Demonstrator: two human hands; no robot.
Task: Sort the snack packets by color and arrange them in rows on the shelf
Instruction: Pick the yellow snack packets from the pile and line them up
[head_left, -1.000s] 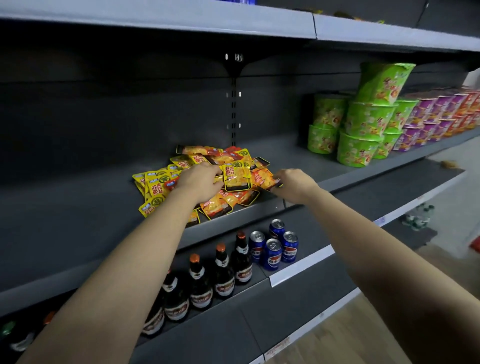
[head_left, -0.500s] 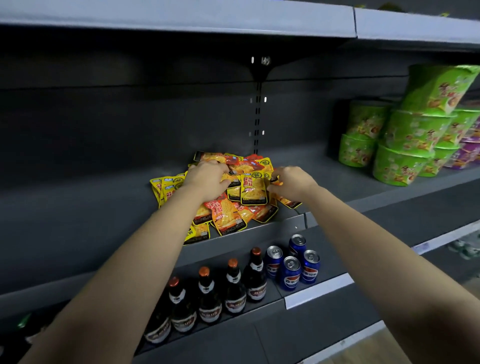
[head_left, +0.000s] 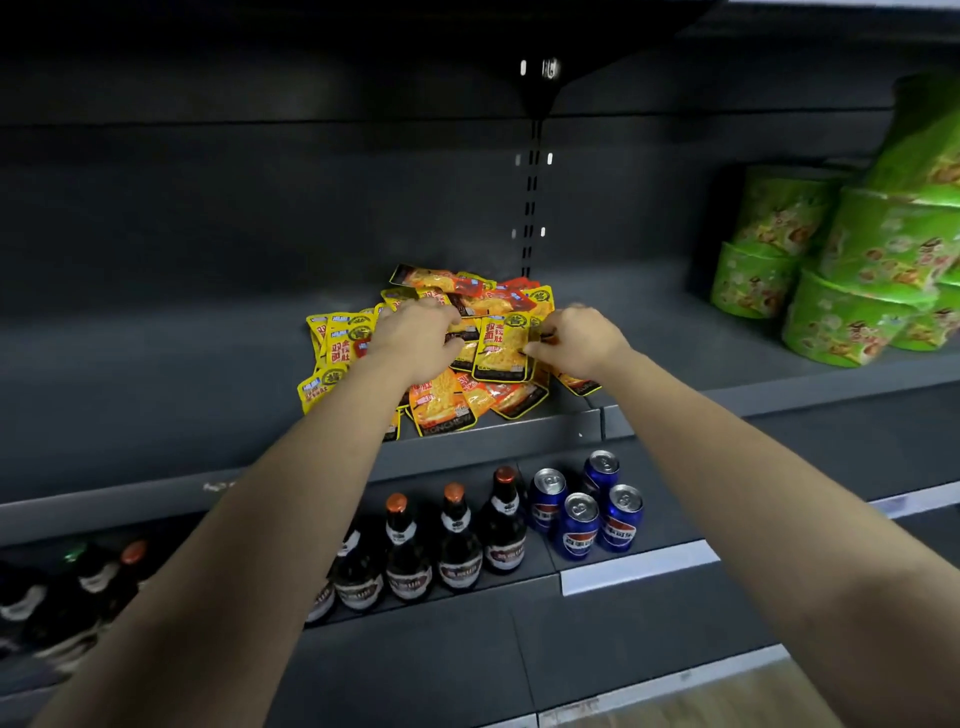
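Messily heaped yellow-orange packets (head_left: 441, 410) — right fingers (head_left: 540, 353) pinch one, left fingers (head_left: 448, 347) curl on others

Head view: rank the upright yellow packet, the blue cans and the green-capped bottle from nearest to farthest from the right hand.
1. The upright yellow packet: on the pile, its right edge pinched at the fingertips of the right hand.
2. The blue cans: one shelf down, below the hand.
3. The green-capped bottle: lower shelf, far left.
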